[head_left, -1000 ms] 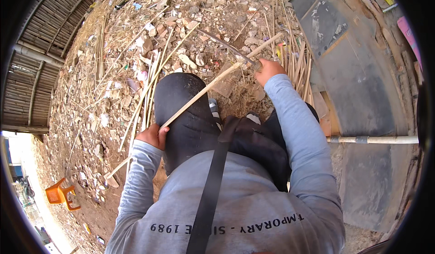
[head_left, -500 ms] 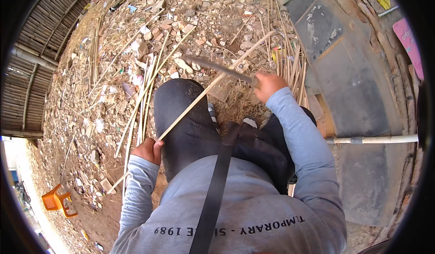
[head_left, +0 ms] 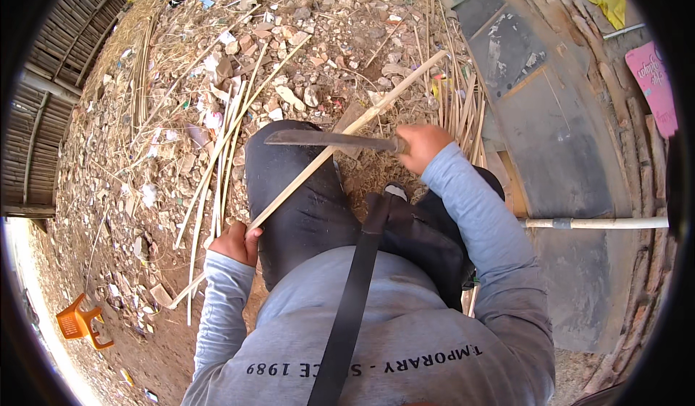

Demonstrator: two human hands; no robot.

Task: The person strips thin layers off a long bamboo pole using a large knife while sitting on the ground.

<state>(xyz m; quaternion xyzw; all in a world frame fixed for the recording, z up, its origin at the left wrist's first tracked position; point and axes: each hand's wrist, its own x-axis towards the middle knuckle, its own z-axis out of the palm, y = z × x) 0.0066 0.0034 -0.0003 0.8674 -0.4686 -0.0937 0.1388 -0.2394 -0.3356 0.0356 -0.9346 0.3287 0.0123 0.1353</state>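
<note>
— Fingers (head_left: 250, 236) of the left hand (head_left: 233, 244)?
— Curled tight around the low end of a long bamboo strip (head_left: 340, 136), slanting up across the dark-trousered knee (head_left: 297, 196) toward the rubble.
— And the right hand (head_left: 422, 145)?
— Closed in a fist on the handle of a long knife (head_left: 329, 140), blade flat, pointing left, crossing the strip.
— Surroundings?
— Stony, littered ground (head_left: 181, 80); loose bamboo strips (head_left: 217, 167) beside the knee; an orange plastic chair (head_left: 81, 322) at lower left.
</note>
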